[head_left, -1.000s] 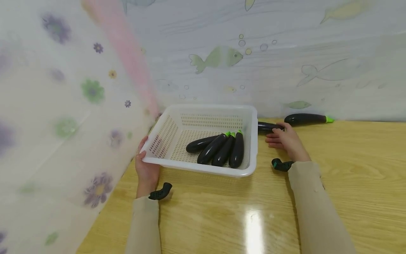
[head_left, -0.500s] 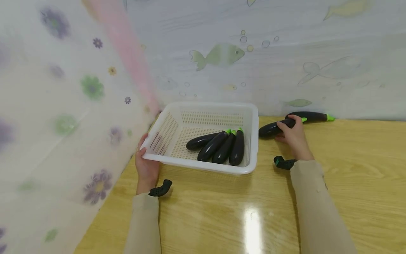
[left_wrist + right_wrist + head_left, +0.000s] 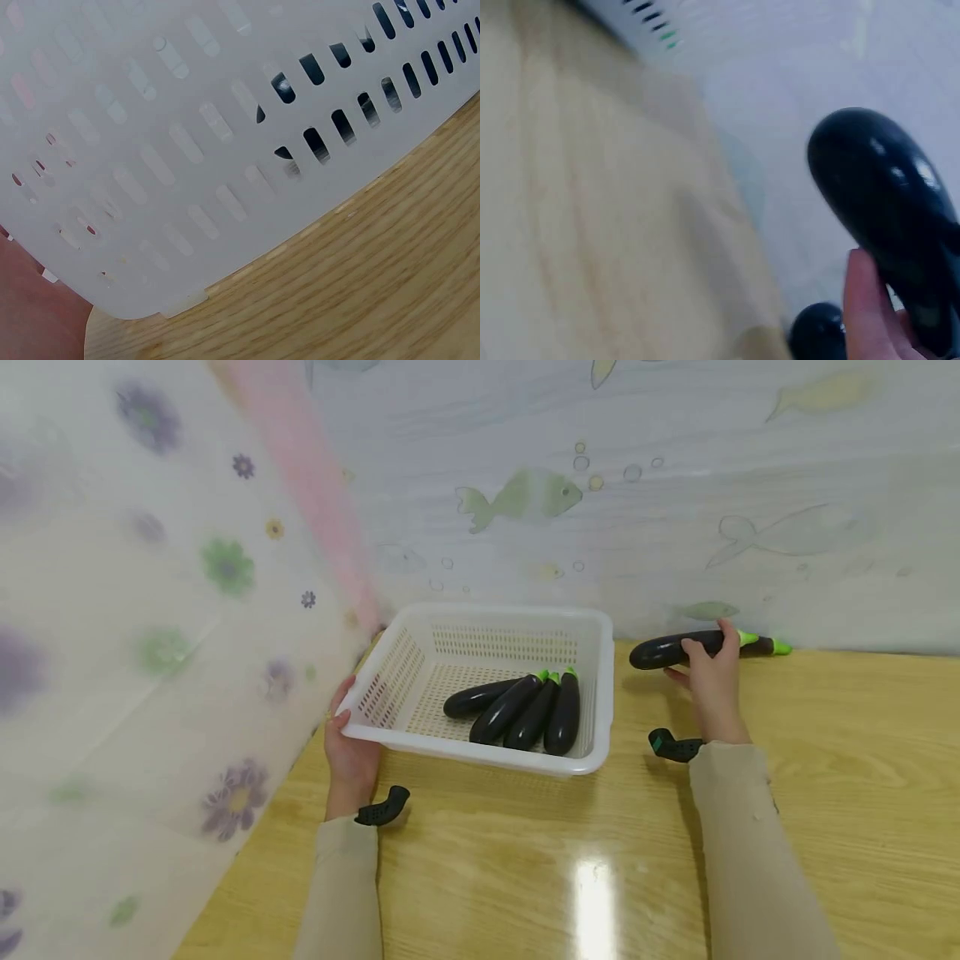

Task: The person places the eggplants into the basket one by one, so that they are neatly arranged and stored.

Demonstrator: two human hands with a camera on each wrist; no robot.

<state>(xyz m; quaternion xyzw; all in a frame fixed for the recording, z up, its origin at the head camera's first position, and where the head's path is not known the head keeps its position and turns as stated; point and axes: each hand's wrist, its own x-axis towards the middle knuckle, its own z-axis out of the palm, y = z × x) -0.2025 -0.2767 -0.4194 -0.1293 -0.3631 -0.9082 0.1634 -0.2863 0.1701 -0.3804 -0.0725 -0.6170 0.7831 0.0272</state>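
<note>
My left hand [image 3: 351, 758] grips the near left corner of a white plastic basket [image 3: 480, 753], thumb on its rim. Several dark eggplants [image 3: 504, 710] with green stems lie in the basket's right half. To the right of it, my right hand [image 3: 714, 685] grips another eggplant [image 3: 663, 652] near its stem end, its rounded end pointing left toward the basket. In the right wrist view this held eggplant [image 3: 877, 180] shows large, with fingers beneath it. Behind it, a further eggplant [image 3: 763, 647] lies by the wall, mostly hidden in the head view.
The wooden table [image 3: 480, 860] meets a wall with a fish-patterned covering [image 3: 660, 527] at the back. A flower-patterned sheet [image 3: 187, 693] slopes along the left, close to the basket and left hand. Through the basket's slots [image 3: 315, 142], dark eggplants show in the left wrist view.
My right hand has drawn the eggplant from beside the basket toward the right and back, now overlapping the one by the wall. The left hand and basket have stayed put.
</note>
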